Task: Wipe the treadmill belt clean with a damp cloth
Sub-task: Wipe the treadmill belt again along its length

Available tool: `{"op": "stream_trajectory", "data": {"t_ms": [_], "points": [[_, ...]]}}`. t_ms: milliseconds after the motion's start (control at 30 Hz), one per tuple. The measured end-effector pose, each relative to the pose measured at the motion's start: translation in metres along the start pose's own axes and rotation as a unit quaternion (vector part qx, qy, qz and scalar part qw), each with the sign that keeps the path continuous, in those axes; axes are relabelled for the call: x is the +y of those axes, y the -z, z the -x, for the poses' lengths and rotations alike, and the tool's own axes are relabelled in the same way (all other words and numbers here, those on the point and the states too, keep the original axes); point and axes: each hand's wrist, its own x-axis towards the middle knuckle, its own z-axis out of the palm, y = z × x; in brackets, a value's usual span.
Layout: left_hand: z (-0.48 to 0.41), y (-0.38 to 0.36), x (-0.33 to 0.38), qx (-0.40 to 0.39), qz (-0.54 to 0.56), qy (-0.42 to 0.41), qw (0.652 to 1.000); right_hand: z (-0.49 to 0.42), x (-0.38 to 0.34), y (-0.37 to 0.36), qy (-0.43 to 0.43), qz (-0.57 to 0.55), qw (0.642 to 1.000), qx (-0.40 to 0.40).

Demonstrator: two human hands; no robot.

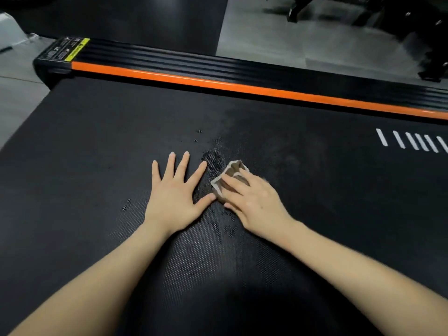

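Both hands are down on the belt (97, 166). My left hand (174, 190) lies flat with fingers spread, holding nothing, and my right hand (254, 202) presses straight fingers onto the bunched cloth (230, 174) just beside it, mid-belt. Damp marks (214, 160) show only around the cloth and in a patch nearer me. A greyish haze (278, 144) lies beyond the cloth toward the orange rail (218, 84), and the outer stretches look dry, so I judge most wiping remains.

Black textured treadmill belt (97, 166), damp patches mid-belt, crumpled beige cloth (231, 169) lying on it (partly hidden)
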Motion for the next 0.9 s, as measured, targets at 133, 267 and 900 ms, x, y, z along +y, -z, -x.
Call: {"op": "stream_trajectory", "data": {"t_ms": [133,267,900], "points": [[-0.002,0.000,0.000,0.000,0.001,0.000,1.000,-0.048,0.046,-0.013,-0.108,0.025,0.994,-0.024],[-0.003,0.001,0.000,0.003,0.012,-0.001,1.000,-0.056,0.033,-0.015,-0.180,0.034,0.983,-0.032],[0.007,0.011,-0.008,0.011,0.106,-0.004,0.994,0.074,-0.113,0.035,-0.091,-0.036,0.991,-0.095]]}}
